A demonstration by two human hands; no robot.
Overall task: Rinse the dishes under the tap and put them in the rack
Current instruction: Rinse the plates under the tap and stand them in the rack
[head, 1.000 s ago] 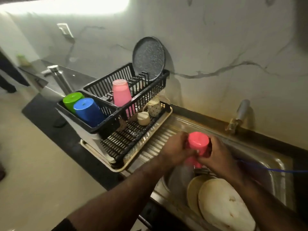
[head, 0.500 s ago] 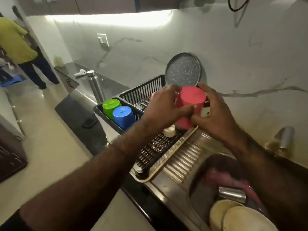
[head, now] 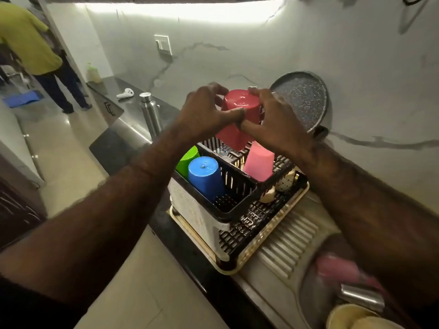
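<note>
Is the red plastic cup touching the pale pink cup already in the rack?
Cannot tell. In the head view the red plastic cup, held in both hands, overlaps the pale pink cup; no gap or contact shows.

Left hand and right hand hold red cup over rack

sink: contents blurred, cut by frame edge | red cup: rim hidden behind rack wall

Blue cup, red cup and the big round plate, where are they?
blue cup [head: 204,173]: head view, on its upturned bottom.
red cup [head: 240,103]: head view, on its upturned bottom.
round plate [head: 301,100]: head view, on its speckled face.
</note>
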